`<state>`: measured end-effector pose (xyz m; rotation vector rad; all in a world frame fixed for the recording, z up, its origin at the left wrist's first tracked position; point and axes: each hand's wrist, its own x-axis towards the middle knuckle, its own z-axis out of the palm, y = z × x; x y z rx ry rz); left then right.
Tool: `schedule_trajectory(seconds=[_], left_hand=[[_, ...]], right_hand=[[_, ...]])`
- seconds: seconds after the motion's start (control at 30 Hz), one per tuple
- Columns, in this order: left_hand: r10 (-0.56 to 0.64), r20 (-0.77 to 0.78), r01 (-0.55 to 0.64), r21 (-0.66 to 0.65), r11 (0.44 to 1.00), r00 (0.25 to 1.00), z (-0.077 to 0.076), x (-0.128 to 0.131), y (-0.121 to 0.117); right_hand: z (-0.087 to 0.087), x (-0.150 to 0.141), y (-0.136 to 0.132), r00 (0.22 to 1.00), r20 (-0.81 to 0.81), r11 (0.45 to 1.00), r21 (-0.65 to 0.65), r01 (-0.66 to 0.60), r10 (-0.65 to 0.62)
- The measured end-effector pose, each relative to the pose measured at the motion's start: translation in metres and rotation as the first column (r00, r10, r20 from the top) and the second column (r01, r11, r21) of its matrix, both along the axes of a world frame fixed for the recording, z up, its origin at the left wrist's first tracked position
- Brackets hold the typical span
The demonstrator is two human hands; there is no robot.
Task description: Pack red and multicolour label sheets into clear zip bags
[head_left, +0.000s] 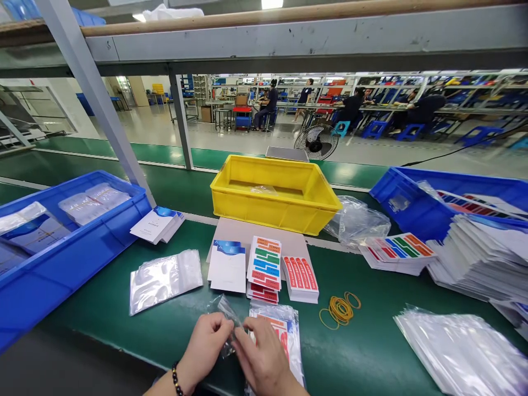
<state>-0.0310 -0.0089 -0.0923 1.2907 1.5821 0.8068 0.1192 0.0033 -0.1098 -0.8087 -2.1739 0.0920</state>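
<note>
Between my hands is a clear plastic bag, crumpled near its middle. My left hand pinches one side of it, and a beaded bracelet circles that wrist. My right hand has its fingers closed on the other side. Under my right hand lies a pile of filled bags with colored sticker sheets showing inside. Just beyond stand a stack of blue-and-white booklets, a stack of multicolored sticker sheets and a stack of red sticker sheets.
Yellow rubber bands lie to the right. Flat clear bags rest at left and right. A yellow bin stands behind, with blue bins at both sides. A metal post and overhead beam frame the bench.
</note>
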Motion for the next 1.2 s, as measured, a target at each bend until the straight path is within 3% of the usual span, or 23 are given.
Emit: schedule_trajectory(seconds=[0.07, 0.1, 0.17, 0.23, 0.27, 0.33, 0.43, 0.5, 0.6, 0.67, 0.77, 0.87, 0.93, 1.03, 1.07, 1.13, 1.2], left_hand=[[-0.031, -0.089, 0.045, 0.162, 0.986, 0.996, 0.01, -0.007, 0.0], [-0.06, -0.174, 0.11, 0.298, 0.948, 0.983, 0.016, -0.011, 0.0], [-0.171, -0.402, 0.379, 0.523, 0.763, 0.899, 0.031, -0.021, 0.0], [-0.318, -0.588, 0.638, 0.48, 0.603, 0.744, 0.046, -0.031, 0.001], [-0.344, -0.638, 0.692, 0.437, 0.574, 0.688, 0.052, -0.036, 0.002], [-0.348, -0.679, 0.709, 0.364, 0.604, 0.646, 0.059, -0.047, 0.004], [-0.369, -0.653, 0.656, 0.265, 0.707, 0.661, 0.059, -0.06, 0.006], [-0.432, -0.588, 0.633, 0.184, 0.752, 0.684, 0.054, -0.064, 0.006], [-0.51, -0.429, 0.598, 0.093, 0.796, 0.746, 0.041, -0.063, 0.007], [-0.52, -0.282, 0.555, 0.056, 0.83, 0.806, 0.031, -0.06, 0.008], [-0.429, -0.026, 0.429, -0.01, 0.903, 0.903, 0.012, -0.055, 0.007], [-0.222, 0.285, 0.243, -0.042, 0.969, 0.933, -0.008, -0.054, 0.007], [-0.028, 0.552, 0.107, -0.111, 0.988, 0.833, -0.019, -0.053, 0.009], [0.21, 0.812, 0.078, -0.298, 0.951, 0.545, -0.027, -0.051, 0.016], [0.244, 0.847, 0.121, -0.336, 0.934, 0.473, -0.027, -0.05, 0.018], [0.251, 0.881, 0.196, -0.35, 0.916, 0.4, -0.024, -0.048, 0.021], [0.224, 0.895, 0.236, -0.33, 0.914, 0.384, -0.021, -0.045, 0.022]], right_hand=[[0.003, 0.001, 0.002, 0.999, 0.006, 0.998, -0.046, -0.038, 0.038], [0.005, 0.002, 0.004, 0.998, -0.002, 0.994, -0.084, -0.068, 0.068], [0.011, 0.006, 0.009, 0.989, -0.019, 0.97, -0.191, -0.15, 0.149], [0.019, 0.009, 0.011, 0.971, -0.033, 0.921, -0.31, -0.236, 0.237], [0.024, 0.011, 0.011, 0.963, -0.029, 0.893, -0.369, -0.259, 0.267], [0.032, 0.013, 0.012, 0.955, 0.014, 0.844, -0.471, -0.256, 0.297], [0.041, 0.009, 0.017, 0.938, 0.073, 0.818, -0.516, -0.254, 0.338], [0.041, 0.0, 0.027, 0.951, 0.075, 0.864, -0.443, -0.238, 0.301], [0.03, -0.02, 0.049, 0.981, 0.17, 0.975, -0.217, -0.052, 0.091], [0.017, -0.032, 0.065, 0.953, 0.303, 0.996, -0.069, 0.051, -0.028], [-0.001, -0.043, 0.081, 0.893, 0.441, 0.996, 0.045, 0.077, -0.089], [-0.003, -0.043, 0.076, 0.913, 0.403, 0.997, 0.064, 0.044, -0.066], [0.007, -0.041, 0.062, 0.95, 0.313, 0.999, 0.046, -0.009, -0.006], [0.03, -0.033, 0.039, 0.962, 0.195, 0.982, -0.017, -0.189, 0.189], [0.037, -0.028, 0.035, 0.957, 0.162, 0.971, -0.039, -0.238, 0.241], [0.044, -0.017, 0.038, 0.962, 0.112, 0.968, -0.063, -0.243, 0.249], [0.041, -0.001, 0.052, 0.988, 0.106, 0.993, -0.064, -0.103, 0.109]])
